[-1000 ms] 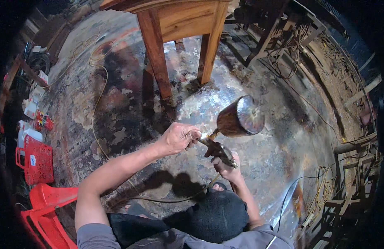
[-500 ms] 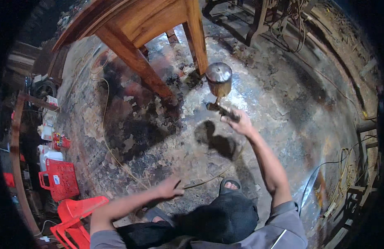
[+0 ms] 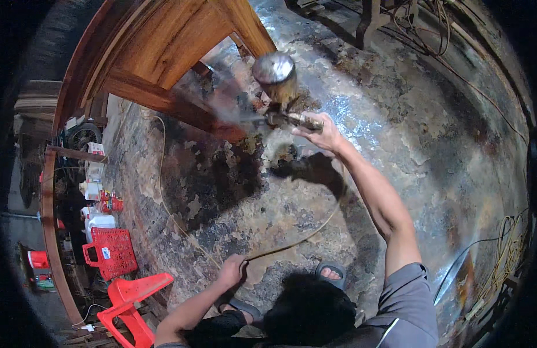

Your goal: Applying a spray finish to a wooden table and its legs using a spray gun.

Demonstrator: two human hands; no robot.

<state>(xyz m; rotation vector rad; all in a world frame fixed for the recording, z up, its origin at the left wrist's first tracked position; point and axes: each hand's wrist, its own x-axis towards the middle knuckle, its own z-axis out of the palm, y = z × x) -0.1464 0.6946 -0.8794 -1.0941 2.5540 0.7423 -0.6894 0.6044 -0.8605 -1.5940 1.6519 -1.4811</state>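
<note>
My right hand (image 3: 321, 133) is wrapped round the handle of a spray gun (image 3: 297, 118), held out ahead of me. A metal cup (image 3: 274, 72) with a shiny lid sits on top of the gun, slightly blurred. Pale mist leaves its nozzle leftward, at the lower leg (image 3: 170, 104) of a brown wooden piece of furniture (image 3: 164, 43). Down near my feet, my left hand (image 3: 233, 270) is closed on a thin yellowish hose (image 3: 292, 246), which curves up to the right towards the gun.
A red plastic chair (image 3: 129, 301) and a red basket (image 3: 114, 253) stand at the left, below several white jugs (image 3: 100, 221). Coiled yellow cord (image 3: 501, 255) lies at the right. The hose also trails over the patchy floor (image 3: 222, 226) on the left.
The spray gun has moved left and farther out, close to the furniture leg, and mist now shows. My left hand has gone from open to closed on the hose. The view has shifted.
</note>
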